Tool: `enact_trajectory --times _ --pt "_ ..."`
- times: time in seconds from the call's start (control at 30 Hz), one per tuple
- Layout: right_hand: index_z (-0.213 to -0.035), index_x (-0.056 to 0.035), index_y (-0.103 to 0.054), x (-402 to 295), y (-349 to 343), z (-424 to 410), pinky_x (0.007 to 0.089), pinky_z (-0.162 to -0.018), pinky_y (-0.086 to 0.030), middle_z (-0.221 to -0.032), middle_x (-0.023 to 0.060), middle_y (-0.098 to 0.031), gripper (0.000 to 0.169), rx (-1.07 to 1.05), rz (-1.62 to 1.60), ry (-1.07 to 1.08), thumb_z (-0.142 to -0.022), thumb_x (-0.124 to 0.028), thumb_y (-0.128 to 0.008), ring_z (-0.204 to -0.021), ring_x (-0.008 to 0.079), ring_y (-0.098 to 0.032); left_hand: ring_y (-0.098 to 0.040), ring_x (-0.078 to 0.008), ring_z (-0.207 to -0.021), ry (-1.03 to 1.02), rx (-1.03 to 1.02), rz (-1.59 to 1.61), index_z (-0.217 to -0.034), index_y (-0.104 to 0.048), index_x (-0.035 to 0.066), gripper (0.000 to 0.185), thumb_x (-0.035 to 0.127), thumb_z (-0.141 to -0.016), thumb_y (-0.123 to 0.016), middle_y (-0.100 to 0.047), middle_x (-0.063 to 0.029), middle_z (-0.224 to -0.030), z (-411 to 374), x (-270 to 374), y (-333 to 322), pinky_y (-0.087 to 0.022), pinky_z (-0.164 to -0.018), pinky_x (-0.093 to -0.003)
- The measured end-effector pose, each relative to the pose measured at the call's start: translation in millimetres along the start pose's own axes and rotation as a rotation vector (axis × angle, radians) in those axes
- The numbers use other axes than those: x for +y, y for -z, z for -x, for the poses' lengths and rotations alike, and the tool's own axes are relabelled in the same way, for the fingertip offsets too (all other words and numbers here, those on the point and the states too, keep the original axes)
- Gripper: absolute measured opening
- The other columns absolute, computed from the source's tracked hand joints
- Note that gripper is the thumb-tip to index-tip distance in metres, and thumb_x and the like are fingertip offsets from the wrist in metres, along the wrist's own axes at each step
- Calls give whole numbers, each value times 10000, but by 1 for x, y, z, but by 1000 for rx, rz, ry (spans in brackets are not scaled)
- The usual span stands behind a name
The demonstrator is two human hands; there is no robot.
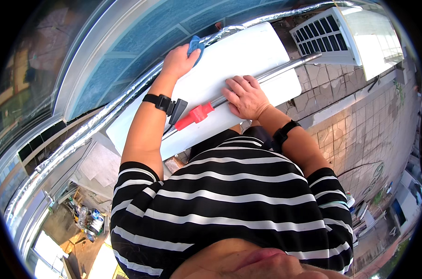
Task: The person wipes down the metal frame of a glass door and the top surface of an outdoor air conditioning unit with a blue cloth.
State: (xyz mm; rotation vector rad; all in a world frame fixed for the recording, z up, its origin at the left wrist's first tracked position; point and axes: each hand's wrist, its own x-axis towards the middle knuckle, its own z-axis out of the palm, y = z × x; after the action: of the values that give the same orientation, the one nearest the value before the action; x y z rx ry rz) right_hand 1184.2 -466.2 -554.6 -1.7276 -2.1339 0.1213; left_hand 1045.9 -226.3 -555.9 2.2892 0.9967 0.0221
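Observation:
A long white board or panel (pixel 228 55) lies across in front of me. Over it runs a shiny metal tube (pixel 277 71), with a red plastic fitting (pixel 197 115) around or on its nearer left part. My left hand (pixel 179 59) grips a blue cloth (pixel 196 47) at the far edge of the panel, beside foil-wrapped piping. My right hand (pixel 246 96) rests with bent fingers over the tube, right of the red fitting; whether it grips the tube is partly hidden by the hand. Both forearms wear black straps, the left one with a black device (pixel 178 111).
Foil-wrapped pipes (pixel 92 123) run along a blue tiled wall (pixel 134 48) beyond the panel. A white slatted unit (pixel 322 35) stands at the upper right over paving (pixel 357 132). Bottles and clutter (pixel 92 223) lie at the lower left.

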Motion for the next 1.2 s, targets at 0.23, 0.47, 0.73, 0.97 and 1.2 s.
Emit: enact_trajectory --times 0.23,0.47,0.73,0.97,1.2 --pt "-1094 -129 -553 6 1 1 415 -971 -371 -1177 93 -551 422 32 -42 13 -705 -253 -658 -1128 257 -498 -602 -399 -928 -270 21 -119 -1074 -624 37 391 382 -908 -547 -646 -199 -975 -93 80 -61 -492 -796 -450" --pt "-1074 -123 -545 9 -1 3 406 -969 -354 -1164 84 -562 406 52 -80 27 -704 -245 -659 -1144 263 -489 -558 -322 -1058 -495 188 -268 -1137 -602 63 358 342 -922 -537 -618 -121 -1096 -125 138 -93 -498 -861 -446" --pt "-1066 -119 -572 12 -7 7 439 -980 -359 -1159 87 -563 410 15 -114 19 -700 -275 -672 -1129 282 -504 -471 -195 -1233 -989 -34 -215 -1154 -633 153 434 272 -747 -726 -575 -54 -1263 -52 152 -94 -331 -1021 -417" --pt "-1086 -135 -561 11 1 7 392 -967 -358 -1165 84 -545 381 69 -107 36 -739 -273 -640 -1135 245 -488 -391 -349 -1294 -704 -57 -192 -1258 -559 59 465 210 -828 -651 -466 -135 -1388 -46 67 -34 -327 -1063 -447" --pt "-1093 -133 -543 9 -4 10 403 -977 -363 -1155 90 -546 365 97 -78 17 -762 -240 -653 -1134 251 -494 -388 -386 -1288 -487 -126 -296 -1259 -524 -30 478 172 -841 -638 -445 -212 -1385 43 -18 13 -334 -1064 -441"
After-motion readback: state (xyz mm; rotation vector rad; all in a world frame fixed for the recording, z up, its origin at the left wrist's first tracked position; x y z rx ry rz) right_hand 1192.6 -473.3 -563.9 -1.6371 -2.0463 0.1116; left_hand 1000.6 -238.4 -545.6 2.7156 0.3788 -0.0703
